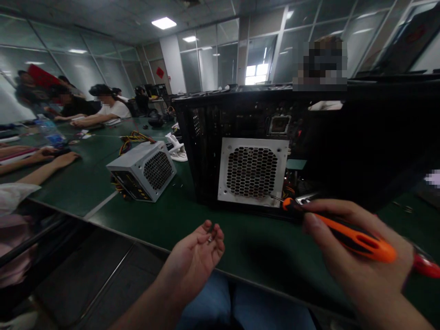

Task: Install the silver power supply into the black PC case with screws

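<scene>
My right hand (364, 247) grips an orange-and-black screwdriver (357, 240), its shaft pointing left. The screwdriver's tip is close to the lower right corner of a grey power supply (252, 172) with a honeycomb grille, seated in a black computer case (206, 183). Whether the tip touches a screw there cannot be made out. Lower and to the left, my left hand (195, 256) is held palm up before the case. Its fingers curl around a tiny shiny piece that looks like a screw (209, 239).
Left of the case, a second power supply (144, 172) with bundled cables stands on the green table (154, 215). A white object (177, 149) lies behind it. A red-handled tool (426, 266) is at the right. Other people's hands (65, 160) rest near a water bottle (50, 130).
</scene>
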{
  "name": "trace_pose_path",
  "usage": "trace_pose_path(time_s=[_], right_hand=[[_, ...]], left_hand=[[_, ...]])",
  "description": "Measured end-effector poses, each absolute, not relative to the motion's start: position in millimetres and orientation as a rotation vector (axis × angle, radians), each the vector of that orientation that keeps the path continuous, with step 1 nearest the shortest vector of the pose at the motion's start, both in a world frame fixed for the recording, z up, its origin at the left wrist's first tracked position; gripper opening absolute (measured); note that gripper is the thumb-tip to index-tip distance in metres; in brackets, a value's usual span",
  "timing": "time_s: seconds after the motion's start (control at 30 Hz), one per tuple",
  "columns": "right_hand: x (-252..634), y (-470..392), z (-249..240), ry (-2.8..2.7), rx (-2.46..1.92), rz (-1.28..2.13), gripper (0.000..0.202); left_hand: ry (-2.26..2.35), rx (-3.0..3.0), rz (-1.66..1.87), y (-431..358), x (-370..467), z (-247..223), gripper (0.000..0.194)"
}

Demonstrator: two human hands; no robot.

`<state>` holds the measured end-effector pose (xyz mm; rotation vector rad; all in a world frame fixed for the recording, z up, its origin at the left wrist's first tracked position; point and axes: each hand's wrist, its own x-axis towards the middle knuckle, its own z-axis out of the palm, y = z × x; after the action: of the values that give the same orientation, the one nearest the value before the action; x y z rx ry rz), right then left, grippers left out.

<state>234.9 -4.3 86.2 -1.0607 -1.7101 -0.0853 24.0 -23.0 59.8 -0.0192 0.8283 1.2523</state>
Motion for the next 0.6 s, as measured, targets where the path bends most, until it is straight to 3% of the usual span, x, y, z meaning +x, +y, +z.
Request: trace_pose_path(time_s=[0.2, 0.5, 0.6], right_hand=[[226, 6, 88, -1.865, -1.017, -0.273, 0.012], [212, 7, 89, -2.076, -0.928, -0.217, 0.012], [197, 4, 87, -2.182, -0.974, -0.362, 0.019]], left_hand=[[0.938, 0.021, 1.194, -15, 25, 59, 0.028], [0.754, 0.178, 1.096, 2, 14, 42, 0.008], [0.805, 0.317, 1.136, 16, 16, 41, 0.017]])
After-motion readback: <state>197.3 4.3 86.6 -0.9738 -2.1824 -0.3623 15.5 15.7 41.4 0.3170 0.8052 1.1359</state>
